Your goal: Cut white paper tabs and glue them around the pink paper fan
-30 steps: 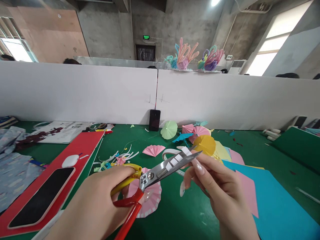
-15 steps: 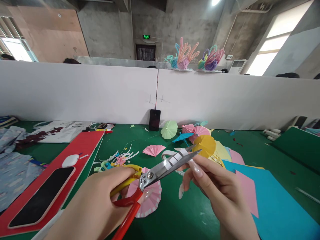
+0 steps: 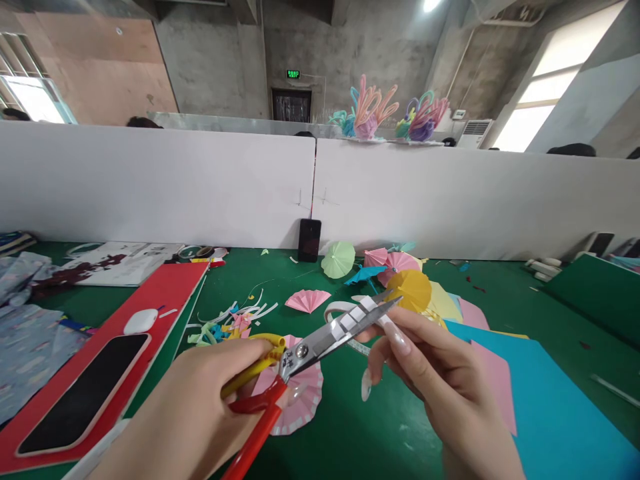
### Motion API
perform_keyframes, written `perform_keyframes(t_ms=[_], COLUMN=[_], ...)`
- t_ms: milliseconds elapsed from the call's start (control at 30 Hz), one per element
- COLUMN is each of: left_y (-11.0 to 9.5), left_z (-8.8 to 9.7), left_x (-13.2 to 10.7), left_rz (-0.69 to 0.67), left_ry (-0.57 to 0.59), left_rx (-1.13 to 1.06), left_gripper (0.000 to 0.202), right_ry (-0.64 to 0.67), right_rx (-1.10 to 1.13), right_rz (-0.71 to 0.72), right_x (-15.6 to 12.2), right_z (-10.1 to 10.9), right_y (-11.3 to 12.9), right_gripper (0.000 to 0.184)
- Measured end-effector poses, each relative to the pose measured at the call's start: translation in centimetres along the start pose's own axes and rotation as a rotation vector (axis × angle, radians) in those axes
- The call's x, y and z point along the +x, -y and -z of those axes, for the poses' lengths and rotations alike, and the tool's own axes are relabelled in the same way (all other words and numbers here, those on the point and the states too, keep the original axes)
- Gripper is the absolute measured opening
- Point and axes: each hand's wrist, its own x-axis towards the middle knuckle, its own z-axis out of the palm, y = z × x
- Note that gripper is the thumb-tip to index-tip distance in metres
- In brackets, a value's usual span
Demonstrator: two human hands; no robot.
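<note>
My left hand (image 3: 215,400) is closed round the handles of a pair of scissors (image 3: 301,351), one handle yellow and one red. The slightly parted blades point up and to the right. Several small white pieces (image 3: 345,323) sit in a row along the blades. With thumb and fingers, my right hand (image 3: 430,360) pinches a narrow white strip (image 3: 341,307) near the blade tips; part of the strip curls behind the blades. Beneath the scissors lies a round pleated pink paper (image 3: 305,407) with white pieces round its rim, partly covered by the left hand.
A pleated pink fan (image 3: 307,301) and paper scraps (image 3: 235,323) lie ahead. Small paper umbrellas (image 3: 397,267) stand farther back. Blue paper (image 3: 555,393) is on the right; a phone (image 3: 85,393) rests on a red board (image 3: 173,287) at left. A white partition (image 3: 200,187) borders the table.
Both hands stay nearly in place. The scissors and the white strip have shifted very slightly, and the right hand has moved a little to the right.
</note>
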Motion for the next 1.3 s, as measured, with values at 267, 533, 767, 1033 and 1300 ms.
perform_keyframes(t_ms=[267, 533, 767, 1033, 1300], left_y=[-0.3, -0.3, 0.5, -0.4, -0.5], left_z=[-0.3, -0.2, -0.3, 0.1, 0.0], left_x=[0.1, 0.1, -0.3, 0.1, 0.7], left_rz=[0.067, 0.074, -0.03, -0.007, -0.02], left_ry=[-0.047, -0.072, -0.115, -0.134, -0.122], left_rx=[-0.023, -0.02, 0.002, -0.077, -0.102], left_gripper=[0.031, 0.029, 0.026, 0.018, 0.018], right_ry=[0.036, 0.06, 0.069, 0.043, 0.046], right_rx=[0.062, 0.085, 0.096, 0.15, 0.178], right_rz=[-0.053, -0.057, -0.038, -0.017, -0.009], right_x=[-0.3, 0.0, 0.2, 0.7, 0.9], right_z=[0.6, 0.8, 0.6, 0.8, 1.2], right_y=[0.2, 0.3, 0.4, 0.0, -0.3], right_gripper=[0.027, 0.027, 0.026, 0.025, 0.026])
